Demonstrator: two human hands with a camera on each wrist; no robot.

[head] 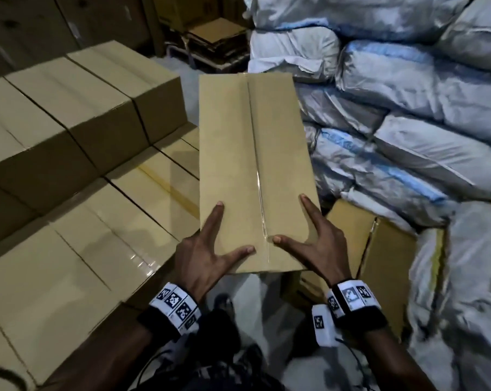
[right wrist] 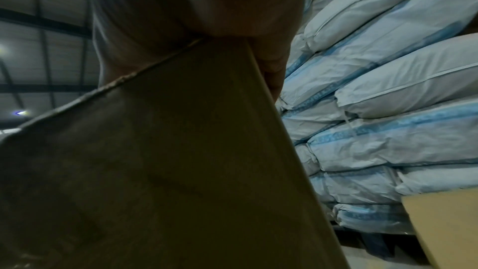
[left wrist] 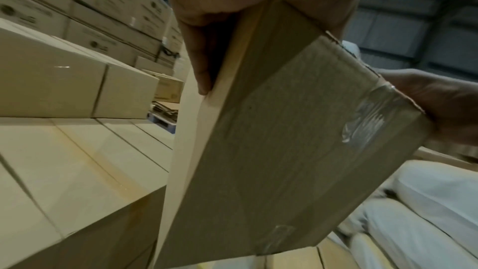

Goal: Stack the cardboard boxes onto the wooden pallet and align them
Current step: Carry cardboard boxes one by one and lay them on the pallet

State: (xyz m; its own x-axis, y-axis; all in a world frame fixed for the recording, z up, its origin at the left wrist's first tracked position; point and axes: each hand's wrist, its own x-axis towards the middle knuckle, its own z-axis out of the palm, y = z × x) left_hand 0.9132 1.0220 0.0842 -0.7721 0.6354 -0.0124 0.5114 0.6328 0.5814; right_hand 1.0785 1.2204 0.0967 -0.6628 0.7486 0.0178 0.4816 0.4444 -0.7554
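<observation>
I carry a long, tape-sealed cardboard box (head: pixel 252 165) lengthwise in front of me, above the floor gap. My left hand (head: pixel 227 235) grips its near left corner, thumb and forefinger spread on top. My right hand (head: pixel 290 218) grips the near right corner the same way. In the left wrist view the box's taped end (left wrist: pixel 284 140) tilts down, with fingers (left wrist: pixel 203 69) curled along its side edge. The right wrist view shows the box's dark side (right wrist: pixel 155 171) under my palm. To the left stand stacked boxes (head: pixel 83 207) with a higher row (head: pixel 69 108) behind. No pallet is visible.
White and blue sacks (head: pixel 407 122) are piled high along the right. An open cardboard box (head: pixel 385 263) sits on the floor at my right. Flattened cardboard (head: pixel 216 38) lies at the back. More printed cartons (left wrist: pixel 103 17) rise behind the stack on the left.
</observation>
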